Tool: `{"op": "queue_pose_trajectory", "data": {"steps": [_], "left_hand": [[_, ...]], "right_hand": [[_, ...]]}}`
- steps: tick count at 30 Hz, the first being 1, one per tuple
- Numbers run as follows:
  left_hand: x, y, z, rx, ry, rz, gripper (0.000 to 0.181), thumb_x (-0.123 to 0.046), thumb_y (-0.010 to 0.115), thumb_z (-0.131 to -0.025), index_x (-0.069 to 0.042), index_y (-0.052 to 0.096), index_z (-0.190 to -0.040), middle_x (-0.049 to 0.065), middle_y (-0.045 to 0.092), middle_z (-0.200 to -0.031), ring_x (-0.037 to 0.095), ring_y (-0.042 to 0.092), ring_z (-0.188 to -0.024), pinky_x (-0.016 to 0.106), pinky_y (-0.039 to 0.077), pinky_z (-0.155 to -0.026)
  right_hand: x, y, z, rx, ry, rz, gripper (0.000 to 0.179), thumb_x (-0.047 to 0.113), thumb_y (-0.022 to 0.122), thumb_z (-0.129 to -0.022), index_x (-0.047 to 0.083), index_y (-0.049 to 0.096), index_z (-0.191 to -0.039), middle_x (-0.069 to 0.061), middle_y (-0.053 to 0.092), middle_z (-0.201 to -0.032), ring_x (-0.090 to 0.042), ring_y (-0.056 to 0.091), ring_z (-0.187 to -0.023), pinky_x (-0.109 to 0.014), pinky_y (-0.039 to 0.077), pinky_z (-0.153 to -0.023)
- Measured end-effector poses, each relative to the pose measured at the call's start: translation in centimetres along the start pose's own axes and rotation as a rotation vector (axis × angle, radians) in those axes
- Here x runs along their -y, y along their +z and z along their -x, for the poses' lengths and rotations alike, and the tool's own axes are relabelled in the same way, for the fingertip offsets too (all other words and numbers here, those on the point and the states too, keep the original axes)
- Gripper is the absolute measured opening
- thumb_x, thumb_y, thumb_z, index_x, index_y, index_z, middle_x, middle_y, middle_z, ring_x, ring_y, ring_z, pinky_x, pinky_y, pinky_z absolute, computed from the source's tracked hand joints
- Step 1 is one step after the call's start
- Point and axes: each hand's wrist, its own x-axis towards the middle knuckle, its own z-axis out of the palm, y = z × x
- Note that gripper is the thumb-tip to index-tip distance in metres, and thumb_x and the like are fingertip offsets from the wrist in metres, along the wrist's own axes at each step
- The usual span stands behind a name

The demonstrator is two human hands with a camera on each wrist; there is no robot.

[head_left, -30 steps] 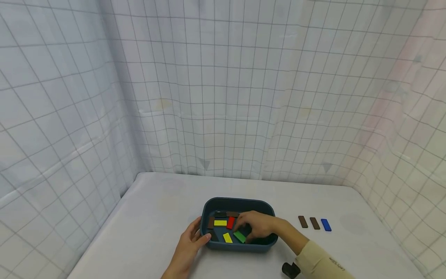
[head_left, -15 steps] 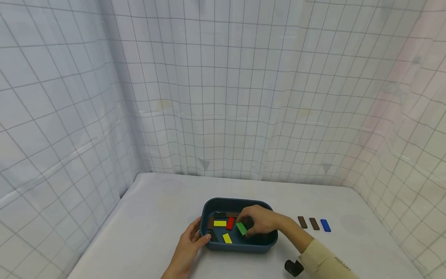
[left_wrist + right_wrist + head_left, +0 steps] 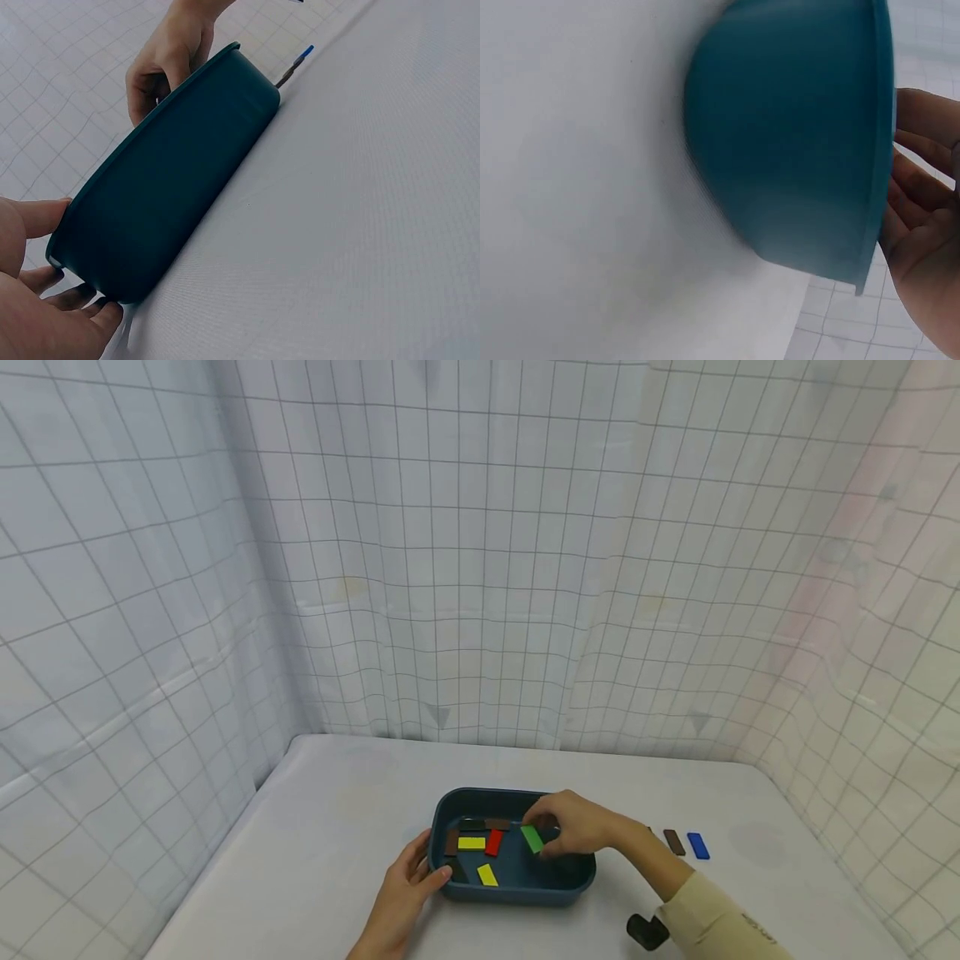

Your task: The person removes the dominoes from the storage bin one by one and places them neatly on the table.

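My left hand (image 3: 403, 885) grips the left end of a dark teal plastic basin (image 3: 510, 896). Its thumb lies over the rim and its fingers are against the outer wall, as the left wrist view also shows. Over the basin's right part, my right hand (image 3: 579, 822) pinches a green rectangular block (image 3: 532, 839) between thumb and fingers, lifted off the bottom. Inside the basin lie a red block (image 3: 493, 842), two yellow blocks (image 3: 472, 843), and several brown and black ones. In the right wrist view the basin wall (image 3: 802, 142) hides the block.
To the right of the basin, a brown block (image 3: 674, 842) and a blue block (image 3: 698, 846) lie on the white table (image 3: 330, 827); another is mostly behind the right forearm. A black object (image 3: 647, 932) is beside the right sleeve. White gridded curtains (image 3: 465, 568) enclose the table.
The right hand has picked the green block up from the basin's bottom and carried it up and to the right. The left hand keeps its hold on the basin.
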Motion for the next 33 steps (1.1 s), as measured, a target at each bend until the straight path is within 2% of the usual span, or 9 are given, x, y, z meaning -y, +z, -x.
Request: {"op": "queue_pose_trajectory", "data": {"steps": [8,13,15,22,29,33], "left_hand": [[0.1,0.0,0.1,0.004,0.0,0.001,0.08,-0.01,0.073,-0.098,0.003,0.025,-0.16,0.034,0.022,-0.163,0.054,0.024,-0.147,0.062,0.033,-0.113],[0.1,0.0,0.1,0.014,0.003,0.003,0.08,-0.009,0.072,-0.099,0.004,0.023,-0.161,0.034,0.021,-0.163,0.054,0.023,-0.147,0.063,0.032,-0.113],[0.1,0.0,0.1,0.012,0.0,0.0,0.08,-0.01,0.072,-0.098,0.004,0.024,-0.161,0.034,0.021,-0.163,0.054,0.024,-0.147,0.063,0.032,-0.113],[0.1,-0.1,-0.1,0.016,-0.005,0.0,0.08,-0.012,0.073,-0.099,0.003,0.025,-0.161,0.033,0.02,-0.164,0.054,0.024,-0.147,0.062,0.033,-0.113],[0.2,-0.2,-0.2,0.02,0.0,0.007,0.081,-0.013,0.074,-0.098,0.003,0.025,-0.161,0.032,0.022,-0.163,0.053,0.025,-0.147,0.061,0.033,-0.113],[0.2,-0.2,-0.1,0.02,-0.004,0.01,0.081,-0.014,0.074,-0.098,0.003,0.025,-0.161,0.033,0.022,-0.163,0.053,0.026,-0.147,0.061,0.033,-0.113]], "right_hand": [[-0.4,-1.2,1.4,-0.038,-0.01,0.014,0.042,0.013,0.085,-0.086,0.007,0.069,-0.125,0.007,0.067,-0.112,-0.021,0.067,-0.101,-0.032,0.057,-0.09],[-0.7,-1.8,2.3,-0.063,-0.016,0.013,0.041,0.013,0.085,-0.086,0.006,0.07,-0.124,0.006,0.067,-0.113,-0.018,0.066,-0.101,-0.033,0.057,-0.09],[-0.9,-2.1,2.7,-0.075,-0.008,0.01,0.041,0.014,0.086,-0.086,0.007,0.07,-0.124,0.007,0.067,-0.114,-0.015,0.066,-0.102,-0.031,0.057,-0.09],[-1.8,-2.9,4.1,-0.117,0.023,-0.047,0.045,0.012,0.086,-0.086,0.003,0.068,-0.126,0.002,0.067,-0.116,-0.02,0.067,-0.106,-0.037,0.056,-0.096],[-3.1,-3.7,5.9,-0.177,0.058,0.015,0.043,0.012,0.086,-0.085,0.005,0.069,-0.124,0.003,0.068,-0.117,-0.023,0.067,-0.107,-0.037,0.057,-0.093],[-3.8,-4.0,6.8,-0.194,0.08,0.012,0.041,0.01,0.085,-0.085,0.007,0.069,-0.123,0.005,0.068,-0.114,-0.023,0.067,-0.106,-0.037,0.057,-0.094]]}}
